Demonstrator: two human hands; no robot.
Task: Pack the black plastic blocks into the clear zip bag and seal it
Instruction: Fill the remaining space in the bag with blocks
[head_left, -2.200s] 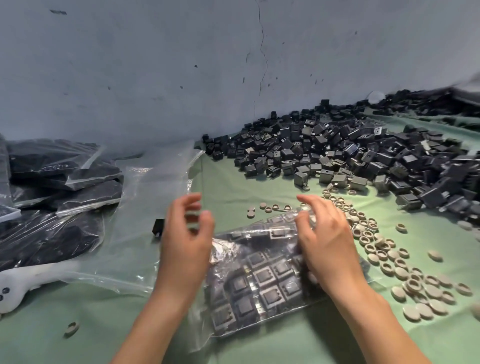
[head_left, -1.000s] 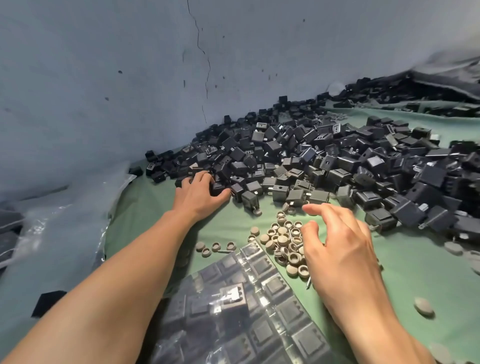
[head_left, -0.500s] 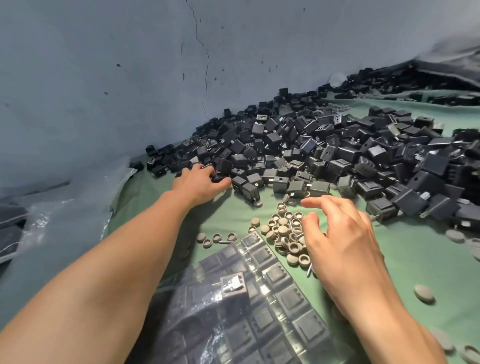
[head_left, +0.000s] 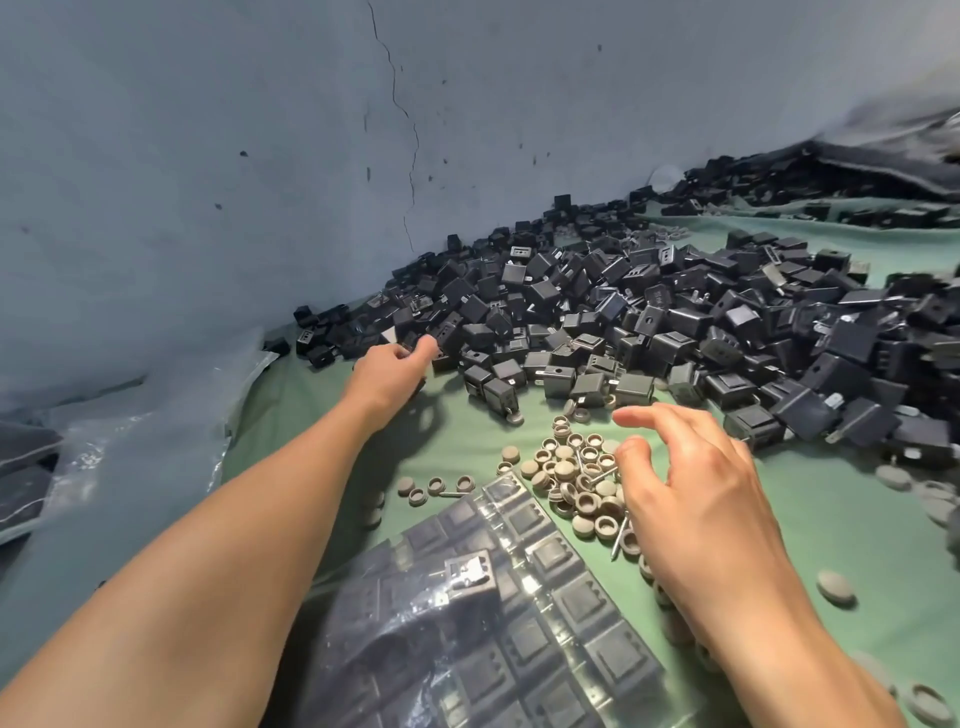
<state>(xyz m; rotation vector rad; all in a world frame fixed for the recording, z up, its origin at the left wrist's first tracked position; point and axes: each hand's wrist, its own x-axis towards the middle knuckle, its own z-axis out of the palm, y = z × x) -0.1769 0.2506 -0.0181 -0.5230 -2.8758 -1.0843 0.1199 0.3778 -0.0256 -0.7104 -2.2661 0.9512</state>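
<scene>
A big heap of black plastic blocks (head_left: 649, 322) lies along the wall on the green cloth. My left hand (head_left: 387, 371) reaches far out to the heap's left edge, its fingers curled around a black block (head_left: 415, 340) there. My right hand (head_left: 685, 488) hovers with loosely spread fingers over a cluster of grey caps and holds nothing. A clear zip bag (head_left: 493, 623) filled with rows of black blocks lies flat at the bottom centre, between my forearms; neither hand touches it.
Grey round caps (head_left: 576, 478) and a few metal pins lie between the bag and the heap, with more caps (head_left: 836, 587) scattered right. Crumpled clear plastic (head_left: 145, 447) and packed dark bags (head_left: 21, 467) sit at the left. A blue-grey wall (head_left: 260, 156) bounds the far side.
Both hands have left the filled bag. My left hand reached out to the heap's left edge and closed on a block; my right hand moved over the grey caps and stays there.
</scene>
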